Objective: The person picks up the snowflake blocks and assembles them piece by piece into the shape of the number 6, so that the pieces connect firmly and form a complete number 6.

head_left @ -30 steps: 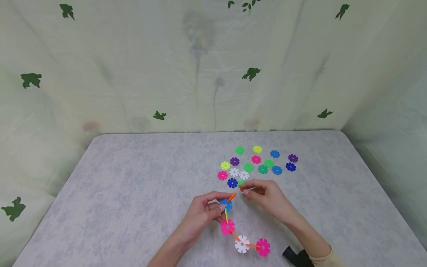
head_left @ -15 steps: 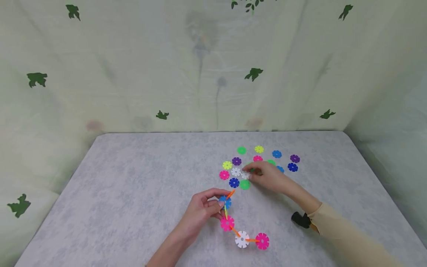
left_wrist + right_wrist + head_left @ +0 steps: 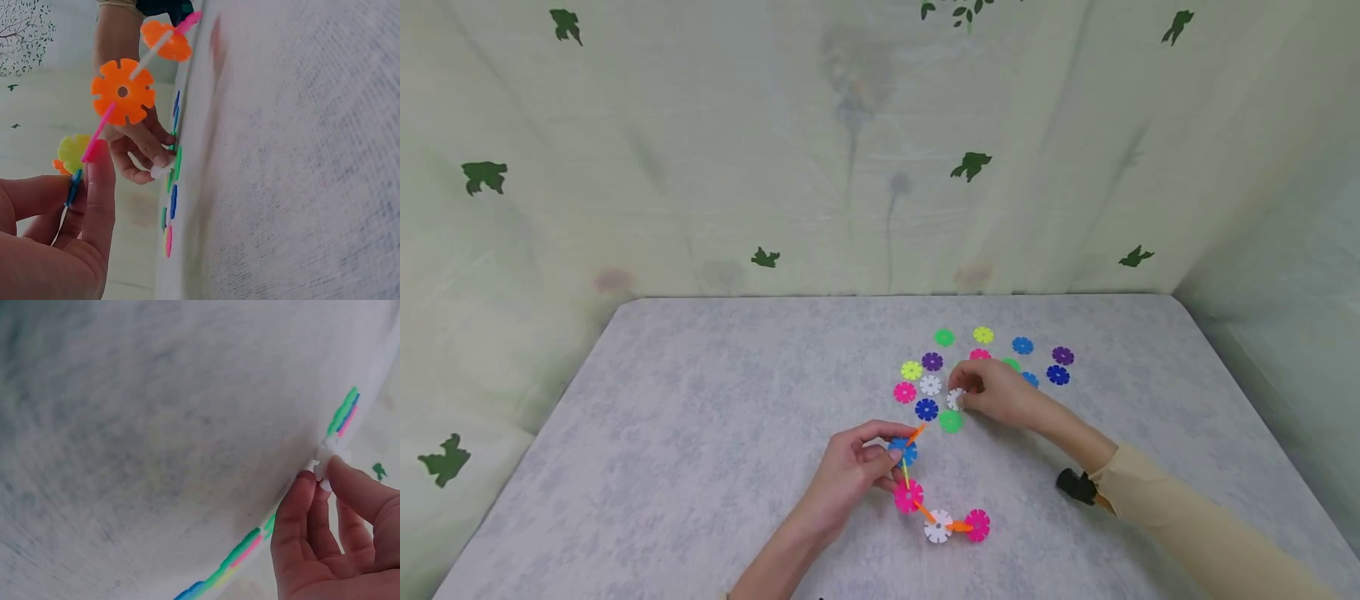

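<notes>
My left hand [image 3: 857,462] pinches the blue notched disc [image 3: 904,452] of a chain of slotted plastic discs. An orange disc [image 3: 916,434] stands edge-on at its upper end. Below follow a yellow disc seen edge-on, a pink disc [image 3: 908,497], a white disc [image 3: 937,527] and another pink disc [image 3: 977,526], joined through orange ones. My right hand [image 3: 1003,396] pinches a loose white disc [image 3: 954,399] between thumb and fingers, just above a green disc [image 3: 951,422]. In the right wrist view that white disc [image 3: 330,456] appears tilted at the fingertips.
Several loose discs lie flat around the right hand, among them a dark blue disc [image 3: 927,409], another white disc [image 3: 930,384] and a purple disc [image 3: 1063,356]. A black strap-like object [image 3: 1077,487] sits at the right wrist. A fabric backdrop [image 3: 700,167] rises behind the grey table [image 3: 700,417].
My right hand has moved from beside the chain to the loose discs and now grips a white one, tilted up. The chain's lower end has swung slightly up and left.
</notes>
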Available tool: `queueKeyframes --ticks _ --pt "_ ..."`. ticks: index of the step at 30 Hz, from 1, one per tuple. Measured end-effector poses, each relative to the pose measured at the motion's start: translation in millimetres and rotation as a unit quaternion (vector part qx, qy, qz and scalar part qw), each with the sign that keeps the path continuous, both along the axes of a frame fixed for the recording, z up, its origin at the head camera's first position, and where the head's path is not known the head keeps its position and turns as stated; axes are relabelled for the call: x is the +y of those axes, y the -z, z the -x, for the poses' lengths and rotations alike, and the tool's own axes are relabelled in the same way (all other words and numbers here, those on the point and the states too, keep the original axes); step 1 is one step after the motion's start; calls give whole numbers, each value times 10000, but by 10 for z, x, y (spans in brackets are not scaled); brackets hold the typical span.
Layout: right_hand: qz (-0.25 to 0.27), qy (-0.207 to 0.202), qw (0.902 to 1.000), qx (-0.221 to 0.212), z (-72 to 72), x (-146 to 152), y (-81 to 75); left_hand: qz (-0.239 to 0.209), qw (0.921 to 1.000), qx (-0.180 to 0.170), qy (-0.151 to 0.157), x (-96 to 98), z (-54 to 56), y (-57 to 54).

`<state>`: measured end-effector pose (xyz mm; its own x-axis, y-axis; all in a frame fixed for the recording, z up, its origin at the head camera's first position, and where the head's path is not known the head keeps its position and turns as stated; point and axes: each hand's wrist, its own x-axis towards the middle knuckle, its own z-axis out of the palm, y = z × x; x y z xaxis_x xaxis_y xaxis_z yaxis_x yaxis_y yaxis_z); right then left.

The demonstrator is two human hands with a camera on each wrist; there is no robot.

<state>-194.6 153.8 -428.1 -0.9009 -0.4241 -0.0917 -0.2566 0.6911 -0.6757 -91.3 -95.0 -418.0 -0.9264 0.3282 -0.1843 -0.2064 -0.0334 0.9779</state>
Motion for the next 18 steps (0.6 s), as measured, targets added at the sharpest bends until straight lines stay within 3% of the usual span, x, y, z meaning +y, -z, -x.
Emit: queueKeyframes --ticks 4,9,18 --pt "96 169 9998 67 -78 25 -42 344 9992 124 -175 4 2 0" --pt "732 377 9964 182 -260 49 -113 647 9971 304 -259 13 -10 -17" --pt "1931 881 9771 162 -724 -29 -218 1047 9936 356 -209 38 -5 -26"
